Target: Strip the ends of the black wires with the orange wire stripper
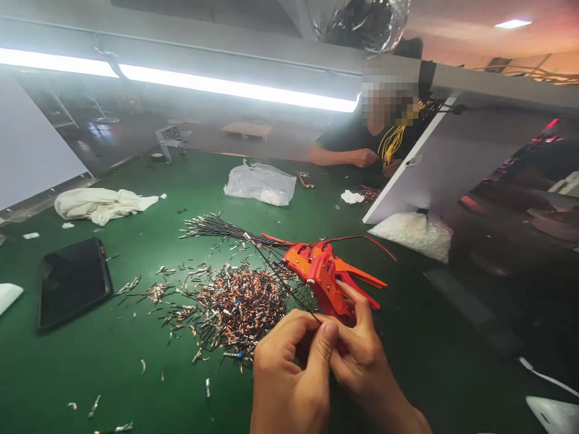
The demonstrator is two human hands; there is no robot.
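My left hand (292, 367) is closed, thumb and finger pinching the near end of a thin black wire (296, 296). The wire slants up and away to a pale metal tip. Against it my right hand (366, 358) has its fingers curled about the handle of a red wire stripper (328, 286); its fingertips meet the left hand's at the wire. Just behind lies a second red-and-orange wire stripper (296, 259). A bundle of black wires (221, 226) with metal tips lies beyond. Left of the hands spreads a heap of wire offcuts (244, 301), black and copper-coloured.
On the green table (149, 398) are a black phone (75, 283), a pale cloth (102, 202) and a clear plastic bag (260, 182). A white panel (409, 160) stands at right, a filled bag (416, 235) by its foot. Across the table a person (344, 144) handles yellow wires.
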